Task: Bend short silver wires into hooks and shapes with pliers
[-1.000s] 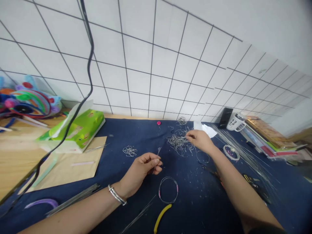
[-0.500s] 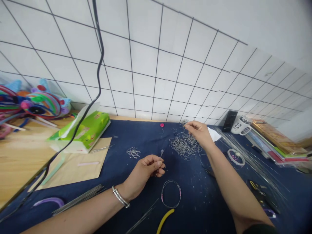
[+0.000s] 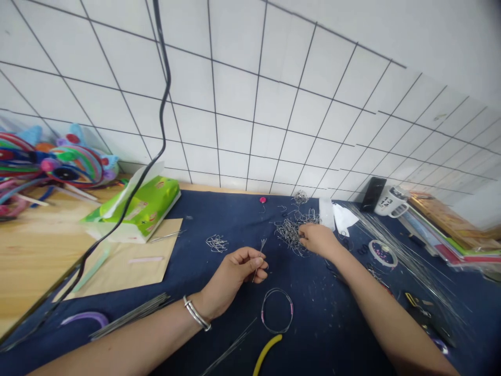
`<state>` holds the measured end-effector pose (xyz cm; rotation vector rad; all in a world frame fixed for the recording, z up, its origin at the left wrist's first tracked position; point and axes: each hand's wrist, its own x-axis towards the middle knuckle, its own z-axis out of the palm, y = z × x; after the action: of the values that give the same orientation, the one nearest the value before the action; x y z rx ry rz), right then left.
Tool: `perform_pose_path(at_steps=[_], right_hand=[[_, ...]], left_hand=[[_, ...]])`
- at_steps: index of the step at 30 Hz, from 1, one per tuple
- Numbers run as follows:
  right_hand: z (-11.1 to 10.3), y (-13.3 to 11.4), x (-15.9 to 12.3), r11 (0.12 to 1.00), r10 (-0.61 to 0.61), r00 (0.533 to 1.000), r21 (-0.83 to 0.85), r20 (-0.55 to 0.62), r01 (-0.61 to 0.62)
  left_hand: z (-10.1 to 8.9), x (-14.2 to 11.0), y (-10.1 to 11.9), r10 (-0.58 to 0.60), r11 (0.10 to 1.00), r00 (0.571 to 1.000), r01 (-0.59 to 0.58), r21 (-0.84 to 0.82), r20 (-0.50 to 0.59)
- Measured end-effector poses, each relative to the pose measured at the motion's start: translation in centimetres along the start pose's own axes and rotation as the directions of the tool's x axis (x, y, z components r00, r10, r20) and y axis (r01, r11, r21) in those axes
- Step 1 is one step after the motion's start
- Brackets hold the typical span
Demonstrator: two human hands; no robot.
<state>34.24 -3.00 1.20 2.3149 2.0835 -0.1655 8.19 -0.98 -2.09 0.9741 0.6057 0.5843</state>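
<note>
My left hand (image 3: 243, 265) pinches a few thin metal wires (image 3: 261, 250), whose tips stick up above the thumb. Farther back and to the right, my right hand (image 3: 318, 239) reaches into a tangled pile of bent wire pieces (image 3: 290, 233). Its fingertips are bent down at the pile, and whether they hold a piece is hidden. A smaller heap of bent wires (image 3: 216, 243) lies left of the pile. In front of my left hand rests a wire ring (image 3: 277, 311) with pink bits on it.
A yellow handle (image 3: 266, 355) and loose straight wires (image 3: 230, 351) lie at the front. On the left are a green tissue pack (image 3: 156, 201) and brown paper (image 3: 164, 261). Long wires (image 3: 395, 250), a round container (image 3: 383, 254) and a mug (image 3: 391, 202) stand or lie right. A black cable (image 3: 162, 115) hangs down left.
My right hand has come down and nearer, from above the back of the wire pile into its right side. My left hand keeps its pinch on the wires. The view has shifted slightly.
</note>
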Motion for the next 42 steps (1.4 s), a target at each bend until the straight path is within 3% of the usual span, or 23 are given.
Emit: perform_pose_path(at_steps=[3, 7, 12, 18, 27, 32, 37, 42], right_hand=[[0.0, 0.0, -0.3, 0.998, 0.029, 0.999, -0.055, -0.021, -0.03], [-1.7, 0.4, -0.8, 0.996, 0.036, 0.997, -0.079, -0.063, -0.041], [-3.0, 0.9, -1.2, 0.998, -0.013, 0.997, -0.068, -0.07, 0.008], [-2.7, 1.2, -1.6, 0.996, -0.068, 0.998, -0.052, -0.006, 0.067], [-1.0, -1.4, 0.5, 0.983, -0.177, 0.982, 0.034, -0.068, 0.18], [0.0, -1.9, 1.9, 0.968, -0.217, 0.974, 0.116, -0.06, 0.222], [-1.4, -1.2, 1.3, 0.932, -0.187, 0.972, 0.285, -0.144, 0.222], [-2.4, -0.4, -0.3, 0.855, -0.076, 0.98, 0.493, -0.182, 0.158]], left_hand=[[0.0, 0.0, 0.0, -0.001, 1.0, 1.0, 0.002, -0.011, 0.007], [-0.2, 0.1, -0.1, 0.003, 1.0, 1.0, -0.003, -0.006, 0.013], [-0.2, 0.1, -0.2, 0.003, 1.0, 1.0, -0.003, 0.006, 0.02], [-0.2, 0.1, -0.1, 0.005, 1.0, 1.0, -0.006, 0.002, 0.019], [-0.3, 0.1, -0.2, 0.011, 1.0, 0.999, -0.011, 0.007, 0.039], [-0.4, 0.2, -0.3, 0.009, 1.0, 0.999, -0.009, 0.0, 0.033], [-0.5, 0.2, -0.5, 0.017, 1.0, 0.999, -0.017, 0.0, 0.037], [-0.4, 0.2, -0.6, 0.022, 1.0, 0.999, -0.022, -0.003, 0.035]])
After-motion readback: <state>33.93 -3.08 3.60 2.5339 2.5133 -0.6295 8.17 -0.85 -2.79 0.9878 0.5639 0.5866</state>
